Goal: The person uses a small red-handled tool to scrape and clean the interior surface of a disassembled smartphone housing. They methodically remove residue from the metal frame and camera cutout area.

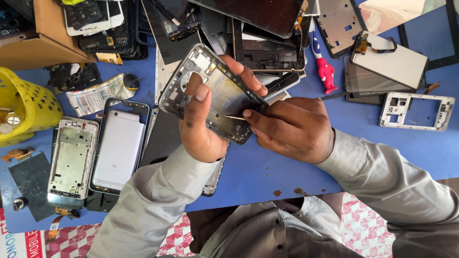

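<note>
- Gripping from below, the dark metal phone frame (pixel 213 93) is held over the blue table (pixel 267 167) by the left hand (pixel 201 119), thumb pressed on top.
- A thin metal pick (pixel 234 117) is pinched by the right hand (pixel 291 126), fingers bunched together, tip touching the frame.
- A silver phone back (pixel 118 148) sits off to the left, pretty cluttered around.

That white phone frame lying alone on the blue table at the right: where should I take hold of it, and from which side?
Grip the white phone frame across its two long edges, coming straight down from above. It lies flat on the blue table, apart from other parts, and its thin rails around a big open window look easier to pinch by the outer edges than by the middle.
</note>
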